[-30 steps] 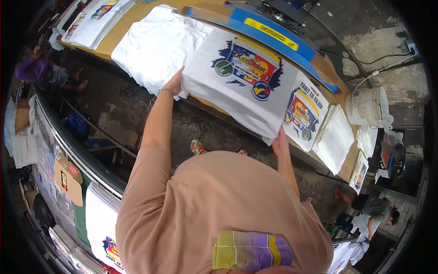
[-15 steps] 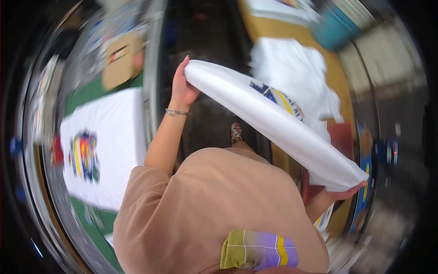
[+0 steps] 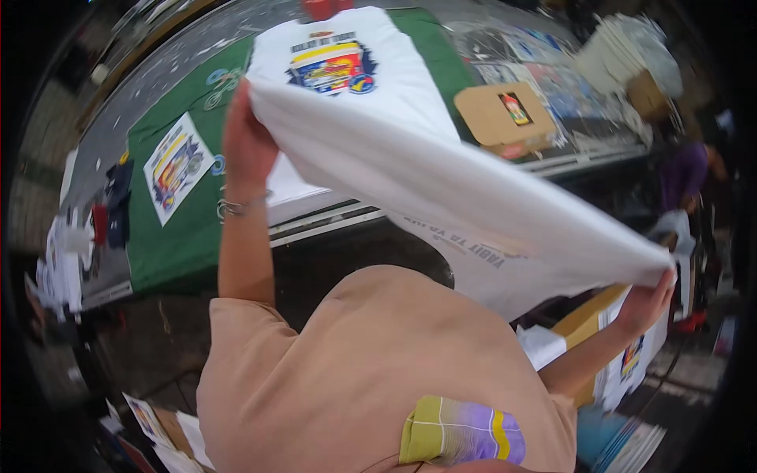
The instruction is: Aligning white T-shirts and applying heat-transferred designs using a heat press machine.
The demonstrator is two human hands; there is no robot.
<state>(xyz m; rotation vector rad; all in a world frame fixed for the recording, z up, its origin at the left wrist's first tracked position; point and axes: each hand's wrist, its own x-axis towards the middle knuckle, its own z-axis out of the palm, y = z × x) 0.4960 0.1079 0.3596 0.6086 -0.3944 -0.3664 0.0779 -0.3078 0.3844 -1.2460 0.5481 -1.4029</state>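
A white T-shirt [image 3: 473,185] is stretched between my two hands, its upper edge running slantwise down to the right. My left hand [image 3: 251,142], blurred, grips the upper left corner above the table's near edge. At the other corner, on the right and lower, my right hand [image 3: 648,303] has its fingers closed on the cloth. Faint mirrored print shows through the hanging part. Beyond it, another white T-shirt [image 3: 418,87] with a colourful printed picture lies spread on the table, partly hidden by the held one. My left hand is close to this lying shirt.
Green cloth [image 3: 173,252] covers the table. A printed sheet [image 3: 177,169] with a similar picture lies left, and an open brown cardboard box [image 3: 505,118] stands right. A red object [image 3: 325,8] is at the far edge; teal tubs [image 3: 611,441] are at lower right.
I have turned left, so the green-covered table is now in front of me. The T-shirt stays in both hands and now hangs over the table's near edge.
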